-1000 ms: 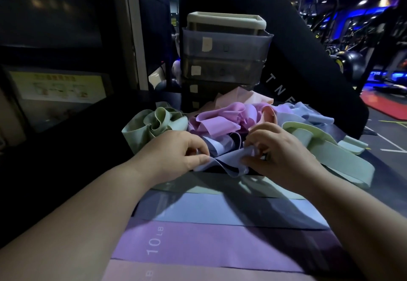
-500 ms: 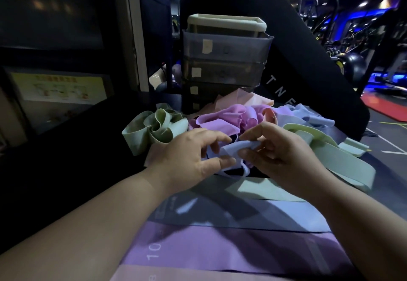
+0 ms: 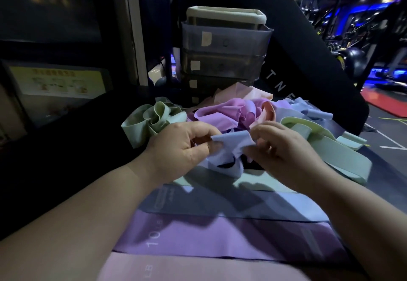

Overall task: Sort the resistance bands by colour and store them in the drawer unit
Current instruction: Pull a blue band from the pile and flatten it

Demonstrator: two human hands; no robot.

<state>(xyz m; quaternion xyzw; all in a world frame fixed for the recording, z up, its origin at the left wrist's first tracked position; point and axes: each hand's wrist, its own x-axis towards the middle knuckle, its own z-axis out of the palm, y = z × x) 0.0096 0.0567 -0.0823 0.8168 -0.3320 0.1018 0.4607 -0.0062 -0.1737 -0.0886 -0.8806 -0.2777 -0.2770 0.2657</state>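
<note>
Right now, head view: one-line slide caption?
Left hand and right hand pinch a light-blue band over flat bands; drawer unit behind the pile.

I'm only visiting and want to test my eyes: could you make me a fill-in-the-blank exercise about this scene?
1. The left hand and right hand both pinch a crumpled elastic band whose colour is pale ____.
2. The flat purple rubber band is printed with the number ____.
3. The grey translucent plastic drawer unit stands ____ the pile of loose bands.
Missing words: blue; 10; behind.
</note>
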